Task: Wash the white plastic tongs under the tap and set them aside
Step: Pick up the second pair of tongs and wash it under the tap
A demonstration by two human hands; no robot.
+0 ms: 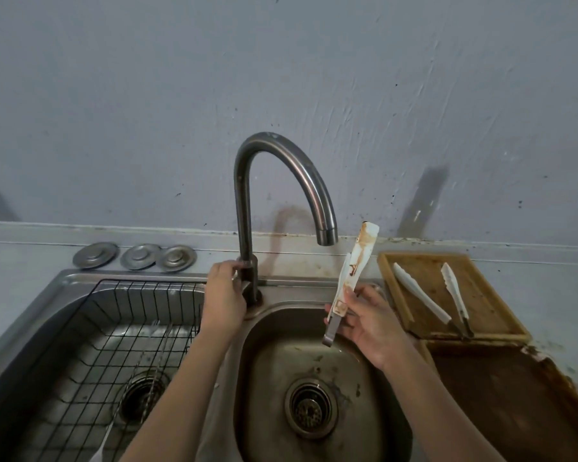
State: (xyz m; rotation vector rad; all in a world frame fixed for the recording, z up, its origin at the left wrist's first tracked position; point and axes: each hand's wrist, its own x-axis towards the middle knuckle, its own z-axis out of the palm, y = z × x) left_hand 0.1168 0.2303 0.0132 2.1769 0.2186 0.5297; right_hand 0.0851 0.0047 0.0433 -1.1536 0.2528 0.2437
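My right hand [369, 323] holds a pair of white plastic tongs [356, 265] near their grey hinge end, tips pointing up. Brown sauce stains run down the tongs. They stand just right of the spout of the curved steel tap [281, 181], above the right sink basin [281, 378]. My left hand [226, 295] is wrapped around the tap's lever at its base. No water runs from the spout.
Two more white tongs [421, 295] [456, 295] lie on a wooden board [481, 291] right of the sink. A black wire basket [80, 345] fills the left basin, with utensils in it. Three metal discs [134, 255] sit behind it. A stained brown tray [514, 395] lies at the right.
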